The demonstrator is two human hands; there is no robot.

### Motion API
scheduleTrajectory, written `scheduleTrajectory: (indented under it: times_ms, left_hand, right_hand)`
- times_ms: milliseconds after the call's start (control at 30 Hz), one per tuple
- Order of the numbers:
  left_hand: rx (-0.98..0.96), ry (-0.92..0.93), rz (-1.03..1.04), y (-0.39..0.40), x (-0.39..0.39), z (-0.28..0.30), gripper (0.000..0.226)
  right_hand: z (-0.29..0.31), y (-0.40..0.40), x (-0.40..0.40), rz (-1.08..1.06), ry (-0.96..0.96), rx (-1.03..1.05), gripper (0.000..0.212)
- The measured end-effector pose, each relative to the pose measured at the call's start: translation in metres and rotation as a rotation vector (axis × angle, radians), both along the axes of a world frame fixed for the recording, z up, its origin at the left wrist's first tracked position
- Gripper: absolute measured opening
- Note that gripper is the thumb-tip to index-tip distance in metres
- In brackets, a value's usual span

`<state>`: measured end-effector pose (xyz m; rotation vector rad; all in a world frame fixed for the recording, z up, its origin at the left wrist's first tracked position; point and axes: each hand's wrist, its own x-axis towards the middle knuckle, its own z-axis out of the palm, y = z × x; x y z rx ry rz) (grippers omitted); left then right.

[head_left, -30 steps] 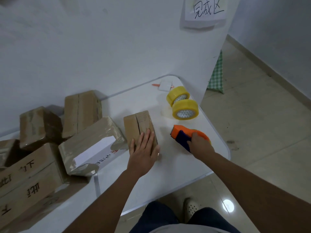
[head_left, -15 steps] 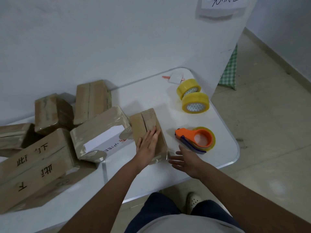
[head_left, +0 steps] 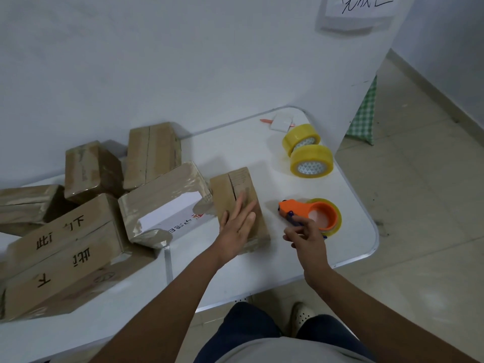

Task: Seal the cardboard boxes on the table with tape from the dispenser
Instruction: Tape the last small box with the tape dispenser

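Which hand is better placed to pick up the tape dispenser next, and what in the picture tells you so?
The right hand: its fingers already reach the orange tape dispenser lying on the table. The left hand lies flat on the small box, steadying it.

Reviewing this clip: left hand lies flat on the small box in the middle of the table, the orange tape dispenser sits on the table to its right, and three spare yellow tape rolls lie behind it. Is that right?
Not quite: the head view shows two spare yellow tape rolls, not three. The rest holds: the left hand lies flat on the small box, and the orange tape dispenser sits on the table to its right.
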<state>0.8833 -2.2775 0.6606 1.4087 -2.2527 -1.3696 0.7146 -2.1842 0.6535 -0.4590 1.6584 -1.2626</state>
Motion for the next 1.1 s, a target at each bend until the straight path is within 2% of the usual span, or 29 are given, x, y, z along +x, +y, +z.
scheduleTrajectory:
  times_ms: [100,200,367,467,600,700,800,900,967,1100]
  left_hand:
    - [-0.112,-0.093,-0.152,0.0,0.008,-0.005,0.056]
    - [-0.171,-0.158,-0.216,0.0,0.011,-0.01,0.069]
    - [-0.26,-0.23,-0.283,0.0,0.008,-0.015,0.071]
    - [-0.374,-0.388,-0.319,0.002,0.0,-0.018,0.071]
    - [-0.653,-0.611,-0.335,0.013,-0.007,-0.032,0.088]
    - [-0.727,-0.603,-0.306,0.014,-0.01,-0.034,0.088]
    - [-0.704,-0.549,-0.285,0.014,-0.006,-0.031,0.081]
    - [-0.683,-0.582,-0.269,0.015,-0.005,-0.032,0.072]
    - [-0.679,-0.621,-0.275,0.015,-0.012,-0.031,0.07]
    - [-0.699,-0.578,-0.249,0.014,-0.016,-0.027,0.073]
  right_hand:
    - [0.001,0.001,0.002,0.014,0.073,-0.017,0.032]
    - [-0.001,0.004,0.005,0.002,0.076,-0.021,0.034]
    - [-0.002,0.009,0.004,-0.045,0.045,-0.025,0.035]
    - [-0.003,0.009,0.002,-0.051,0.038,-0.031,0.033]
    - [-0.006,0.007,0.003,-0.028,0.05,-0.018,0.03]
    - [-0.009,0.005,0.001,-0.037,0.061,-0.009,0.029]
    - [-0.01,0.003,0.001,-0.022,0.084,-0.018,0.027]
    - [-0.012,0.002,0.003,-0.002,0.106,-0.021,0.024]
    - [-0.013,0.001,0.001,-0.016,0.11,-0.002,0.022]
    - [-0.015,-0.001,-0.004,0.009,0.1,0.01,0.016]
